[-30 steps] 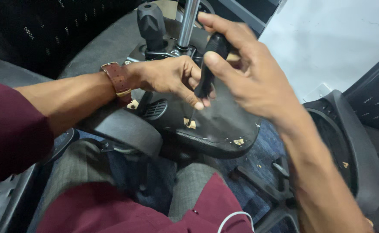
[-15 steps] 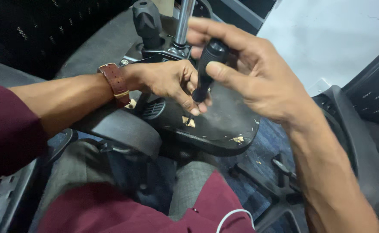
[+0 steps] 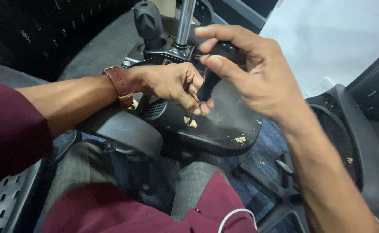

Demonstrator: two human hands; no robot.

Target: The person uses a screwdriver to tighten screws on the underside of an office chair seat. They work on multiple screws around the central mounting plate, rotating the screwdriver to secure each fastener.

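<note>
Right hand (image 3: 258, 82) wrapped around the screwdriver (image 3: 211, 77) handle, fingers curled tight. Left hand (image 3: 172, 84) fingers pinched together at the shaft, just above the chair base (image 3: 224, 125) plate. Screwdriver sits between both hands, tip down by the left fingertips.

Risk as I judge it: tip skips off the screw and jabs the left fingers, if the push comes off-axis.

Screw head hidden under fingers; tip barely readable. Watch (image 3: 119, 86) on left wrist.
</note>
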